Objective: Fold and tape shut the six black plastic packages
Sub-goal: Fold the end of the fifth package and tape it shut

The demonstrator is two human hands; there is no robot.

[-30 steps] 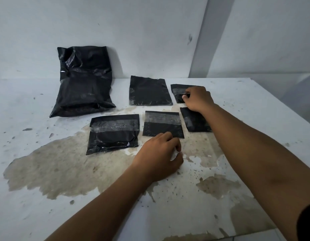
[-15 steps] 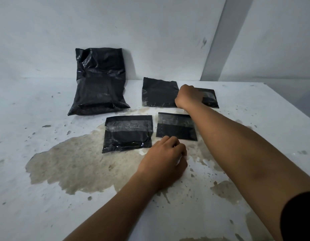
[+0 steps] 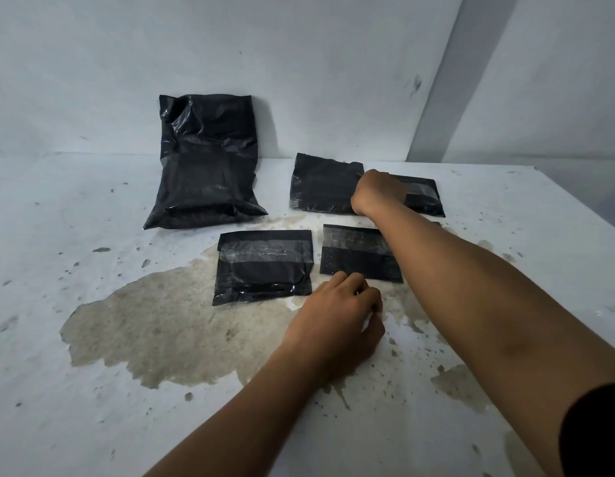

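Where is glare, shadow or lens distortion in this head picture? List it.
Head view: dim, flat light; soft glare on the tape of the front left package and the creases of the big bag; the bag casts a faint shadow on the wall to its right; wide-angle stretch enlarges the right forearm and bows the table edge; the right hand is slightly soft; the left hand is sharp.

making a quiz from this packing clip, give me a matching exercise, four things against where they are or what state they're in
Things:
1. large black package
2. front left package
3. right hand
4. left hand

Places or states:
A. on the table near the front middle package's near edge
B. leaning against the wall
C. clear tape band across its top
D. over the two back packages

Pairs: 1-B, 2-C, 3-D, 4-A
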